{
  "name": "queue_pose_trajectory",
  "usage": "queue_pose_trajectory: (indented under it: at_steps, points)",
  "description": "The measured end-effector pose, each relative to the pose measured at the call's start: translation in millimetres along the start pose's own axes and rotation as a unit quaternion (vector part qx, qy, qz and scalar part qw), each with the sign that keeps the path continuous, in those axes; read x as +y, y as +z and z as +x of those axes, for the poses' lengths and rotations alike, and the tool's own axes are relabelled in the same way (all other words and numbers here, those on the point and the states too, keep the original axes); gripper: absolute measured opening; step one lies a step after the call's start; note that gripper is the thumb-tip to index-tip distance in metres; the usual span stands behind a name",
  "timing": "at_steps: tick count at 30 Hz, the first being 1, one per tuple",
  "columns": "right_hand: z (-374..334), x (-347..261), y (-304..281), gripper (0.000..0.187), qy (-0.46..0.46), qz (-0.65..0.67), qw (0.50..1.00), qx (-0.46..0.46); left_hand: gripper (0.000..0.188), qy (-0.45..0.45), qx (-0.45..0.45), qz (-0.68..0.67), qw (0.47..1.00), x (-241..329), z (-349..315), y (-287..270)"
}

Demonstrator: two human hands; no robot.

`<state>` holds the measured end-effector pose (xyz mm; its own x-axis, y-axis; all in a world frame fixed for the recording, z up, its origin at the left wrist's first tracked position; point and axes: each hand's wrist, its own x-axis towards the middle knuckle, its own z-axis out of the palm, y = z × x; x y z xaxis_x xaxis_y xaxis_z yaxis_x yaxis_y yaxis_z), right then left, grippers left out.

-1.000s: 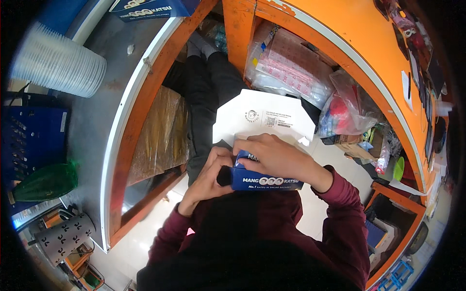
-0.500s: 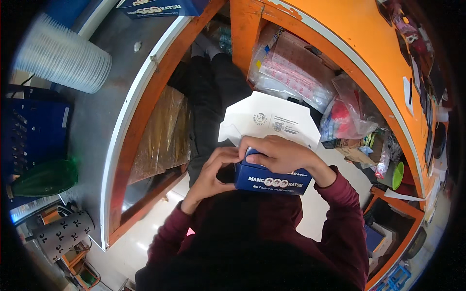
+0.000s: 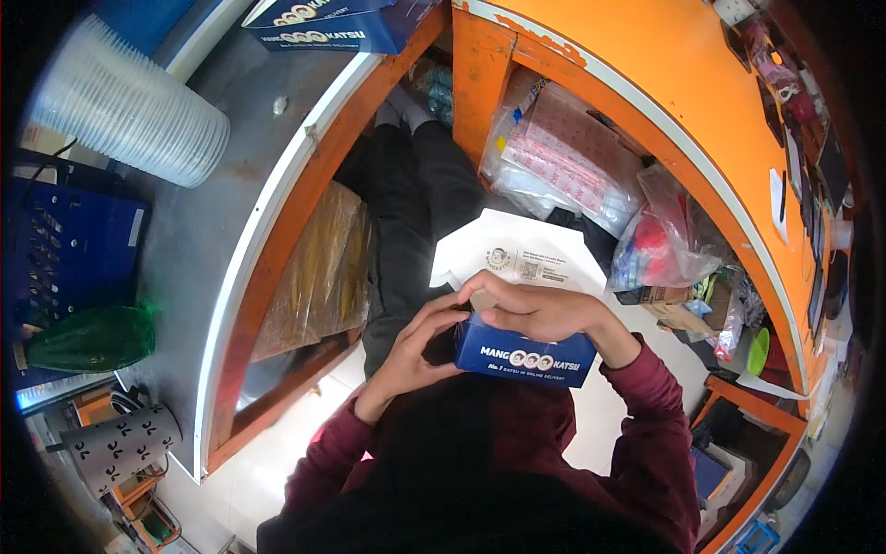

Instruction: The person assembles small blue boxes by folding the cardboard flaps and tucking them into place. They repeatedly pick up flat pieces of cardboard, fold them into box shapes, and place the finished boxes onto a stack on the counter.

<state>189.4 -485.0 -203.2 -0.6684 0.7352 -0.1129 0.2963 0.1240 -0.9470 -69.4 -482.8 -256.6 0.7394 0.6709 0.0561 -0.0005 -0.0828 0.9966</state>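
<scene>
A blue cardboard food box (image 3: 521,363) with white print rests near my lap, its white-lined lid (image 3: 517,247) spread open on the far side. My left hand (image 3: 415,355) is closed on the box's left end, thumb low at the near corner and fingers at the top. Reaching over the box from the right, my right hand (image 3: 544,312) pinches a small greyish-brown flap (image 3: 483,299) at the upper left corner between thumb and fingers. The right palm and fingers hide most of the box's inside.
On the grey counter (image 3: 221,231) at left stand stacked clear plastic lids or cups (image 3: 138,102), a blue crate (image 3: 74,240) and a green bottle (image 3: 92,338). More blue boxes (image 3: 332,32) sit at its far end. Orange shelving (image 3: 480,83) holds bagged packaging (image 3: 572,166) ahead right.
My right hand has risen slightly off the box's front, uncovering more print; its fingers now pinch the corner flap. The left hand stays at the left end. The whole view has shifted a little.
</scene>
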Motion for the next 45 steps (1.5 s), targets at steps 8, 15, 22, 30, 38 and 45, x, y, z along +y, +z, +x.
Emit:
queue_pose_trajectory:
  at_steps: [8, 15, 22, 30, 38, 45]
  points:
    - [-99.6, -7.5, 11.5, 0.045, 0.259, -0.007, 0.907, 0.333, 0.068, -0.014, 0.062, -0.022, 0.998, -9.4, -18.5, -9.1]
    - [-98.6, -4.0, 103.0, 0.043, 0.249, 0.072, 0.856, 0.448, 0.06, 0.095, 0.001, 0.127, 0.987, 18.9, -26.3, -7.4]
    - [-79.1, 4.1, 139.0, 0.055, 0.148, -0.134, 0.785, 0.586, 0.022, -0.015, 0.307, 0.195, 0.931, 7.5, -18.9, 26.8]
    - [-76.1, -31.0, 171.0, 0.055, 0.077, -0.206, 0.735, 0.641, 0.023, 0.075, 0.322, 0.352, 0.876, 28.6, -26.7, 25.6]
    - [-97.1, -47.4, 186.5, 0.046, 0.046, -0.217, 0.659, 0.719, 0.018, 0.151, 0.356, 0.305, 0.87, 36.3, -37.2, 47.1]
    - [-111.7, -60.1, 182.1, 0.045, 0.015, -0.246, 0.589, 0.77, 0.014, 0.226, 0.332, 0.324, 0.857, 73.4, -17.0, 55.1]
